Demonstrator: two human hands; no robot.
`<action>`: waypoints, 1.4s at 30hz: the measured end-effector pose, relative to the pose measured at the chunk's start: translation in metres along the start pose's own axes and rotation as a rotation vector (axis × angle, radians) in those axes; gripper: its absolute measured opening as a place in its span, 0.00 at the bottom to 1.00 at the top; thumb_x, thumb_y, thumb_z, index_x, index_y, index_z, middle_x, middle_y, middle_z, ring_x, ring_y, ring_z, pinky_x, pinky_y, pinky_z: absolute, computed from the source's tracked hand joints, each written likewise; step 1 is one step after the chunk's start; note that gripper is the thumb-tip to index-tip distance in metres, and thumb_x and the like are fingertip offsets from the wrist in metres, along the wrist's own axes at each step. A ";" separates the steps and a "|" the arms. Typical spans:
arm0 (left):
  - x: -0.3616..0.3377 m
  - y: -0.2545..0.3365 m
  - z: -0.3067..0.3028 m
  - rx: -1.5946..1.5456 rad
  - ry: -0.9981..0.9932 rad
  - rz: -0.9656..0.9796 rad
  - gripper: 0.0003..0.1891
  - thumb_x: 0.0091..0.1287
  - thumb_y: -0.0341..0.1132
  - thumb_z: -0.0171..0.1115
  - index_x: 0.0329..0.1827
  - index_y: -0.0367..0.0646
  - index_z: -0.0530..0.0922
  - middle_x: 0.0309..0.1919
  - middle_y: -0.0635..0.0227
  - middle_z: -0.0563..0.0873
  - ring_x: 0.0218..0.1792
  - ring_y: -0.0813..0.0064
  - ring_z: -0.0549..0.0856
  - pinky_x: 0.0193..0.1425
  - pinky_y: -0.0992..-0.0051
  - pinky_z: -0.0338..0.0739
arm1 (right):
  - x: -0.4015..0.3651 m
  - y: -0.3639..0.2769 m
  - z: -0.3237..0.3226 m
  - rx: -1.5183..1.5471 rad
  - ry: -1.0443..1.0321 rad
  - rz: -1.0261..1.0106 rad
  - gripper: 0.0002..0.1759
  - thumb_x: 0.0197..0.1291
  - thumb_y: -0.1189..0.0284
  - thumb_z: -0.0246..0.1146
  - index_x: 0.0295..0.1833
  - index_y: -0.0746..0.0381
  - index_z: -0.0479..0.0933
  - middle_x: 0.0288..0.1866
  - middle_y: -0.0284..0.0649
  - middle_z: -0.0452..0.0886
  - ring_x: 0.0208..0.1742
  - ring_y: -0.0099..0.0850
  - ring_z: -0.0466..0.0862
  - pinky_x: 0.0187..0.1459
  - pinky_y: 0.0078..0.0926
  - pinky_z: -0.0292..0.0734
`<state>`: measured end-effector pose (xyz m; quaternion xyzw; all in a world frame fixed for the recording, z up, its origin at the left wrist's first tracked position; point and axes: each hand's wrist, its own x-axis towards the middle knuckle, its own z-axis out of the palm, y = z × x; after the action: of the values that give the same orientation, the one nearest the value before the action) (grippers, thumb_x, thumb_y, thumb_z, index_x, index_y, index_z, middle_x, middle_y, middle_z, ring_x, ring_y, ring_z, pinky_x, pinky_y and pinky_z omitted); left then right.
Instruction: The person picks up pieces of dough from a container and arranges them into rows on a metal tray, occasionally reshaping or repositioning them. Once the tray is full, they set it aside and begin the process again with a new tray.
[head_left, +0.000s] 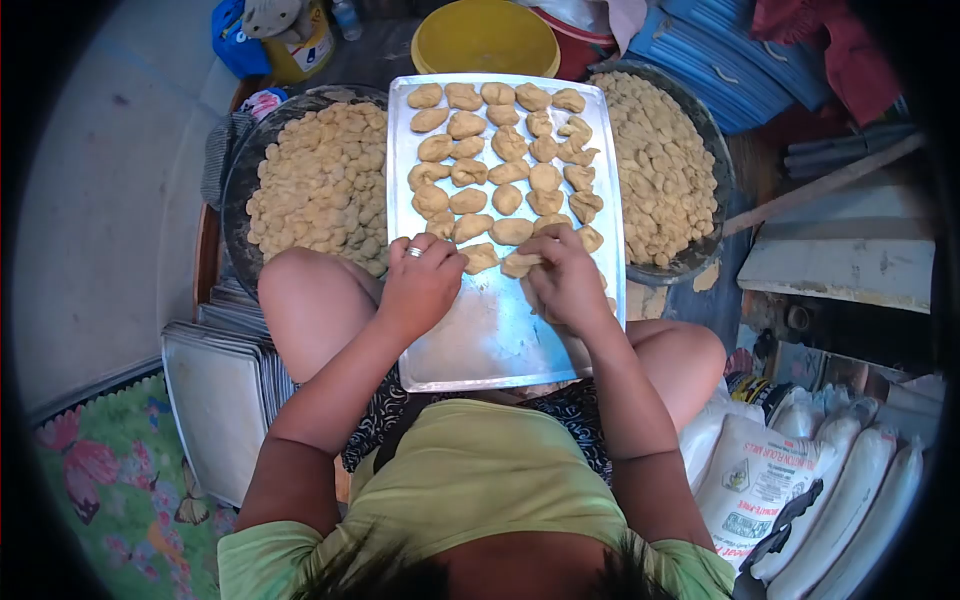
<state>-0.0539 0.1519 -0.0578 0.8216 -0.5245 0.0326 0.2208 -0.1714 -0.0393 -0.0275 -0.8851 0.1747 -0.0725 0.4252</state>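
Observation:
A metal baking tray rests across my lap, with rows of lumpy tan dough pieces over its far part. My right hand pinches a dough piece at the tray's surface, right of the middle. My left hand, with a ring on one finger, lies over the tray's left side with its fingers curled in. What is beneath those fingers is hidden. Another dough piece lies between the two hands. Bits of dough show partly under my right hand and wrist.
Wide basins of dough pieces stand on the left and right. A yellow round lid or tub is beyond the tray. Stacked trays lean at left. Flour sacks lie at right, below a wooden stick.

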 end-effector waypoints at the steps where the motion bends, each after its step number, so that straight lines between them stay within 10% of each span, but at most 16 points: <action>1: 0.002 0.005 -0.003 0.006 0.021 -0.011 0.14 0.58 0.31 0.65 0.48 0.51 0.81 0.45 0.73 0.82 0.50 0.69 0.77 0.56 0.62 0.63 | -0.003 0.001 0.000 -0.081 0.052 -0.109 0.17 0.51 0.76 0.65 0.50 0.61 0.80 0.42 0.49 0.79 0.44 0.48 0.82 0.42 0.39 0.78; 9: 0.013 0.009 0.009 0.123 -0.021 0.142 0.15 0.55 0.34 0.65 0.47 0.50 0.81 0.49 0.72 0.79 0.52 0.71 0.76 0.56 0.61 0.63 | -0.040 -0.002 -0.060 -0.503 -0.199 -0.159 0.21 0.49 0.68 0.70 0.52 0.56 0.79 0.45 0.42 0.79 0.48 0.41 0.78 0.54 0.41 0.67; 19: 0.046 0.047 0.014 -0.035 -0.128 0.177 0.16 0.58 0.37 0.66 0.50 0.48 0.80 0.53 0.72 0.80 0.55 0.68 0.75 0.58 0.63 0.63 | -0.016 0.021 -0.041 -0.518 0.021 -0.042 0.19 0.48 0.62 0.72 0.44 0.59 0.80 0.42 0.40 0.82 0.47 0.39 0.79 0.49 0.38 0.69; 30: 0.073 0.069 0.046 0.064 -0.069 0.222 0.09 0.55 0.33 0.62 0.40 0.48 0.80 0.42 0.71 0.79 0.48 0.69 0.76 0.54 0.64 0.65 | -0.036 0.062 -0.069 0.159 0.012 0.428 0.09 0.55 0.78 0.68 0.43 0.65 0.80 0.32 0.40 0.79 0.33 0.33 0.82 0.35 0.29 0.76; 32: 0.070 0.075 0.046 0.036 0.068 0.259 0.11 0.55 0.32 0.61 0.42 0.47 0.80 0.44 0.70 0.79 0.49 0.67 0.76 0.53 0.63 0.65 | -0.029 0.059 -0.060 -0.062 0.213 0.019 0.10 0.53 0.78 0.67 0.43 0.62 0.81 0.33 0.44 0.80 0.35 0.42 0.82 0.38 0.33 0.77; 36: 0.051 0.103 0.054 -0.140 -0.092 0.280 0.13 0.56 0.32 0.61 0.46 0.47 0.78 0.46 0.68 0.79 0.49 0.67 0.76 0.52 0.62 0.65 | -0.025 0.073 -0.050 -0.113 0.347 -0.149 0.11 0.52 0.78 0.67 0.43 0.61 0.81 0.34 0.44 0.80 0.35 0.42 0.82 0.38 0.35 0.78; 42: 0.014 0.090 0.034 -0.184 -0.293 0.236 0.11 0.59 0.33 0.61 0.45 0.45 0.78 0.43 0.66 0.81 0.48 0.67 0.79 0.54 0.64 0.67 | -0.063 0.029 -0.069 -0.323 -0.054 -0.129 0.15 0.51 0.74 0.69 0.46 0.59 0.80 0.43 0.43 0.77 0.45 0.43 0.79 0.45 0.37 0.76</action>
<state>-0.1326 0.0944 -0.0548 0.7268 -0.6444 -0.1097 0.2107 -0.2560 -0.0825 -0.0058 -0.9530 0.1153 -0.0469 0.2762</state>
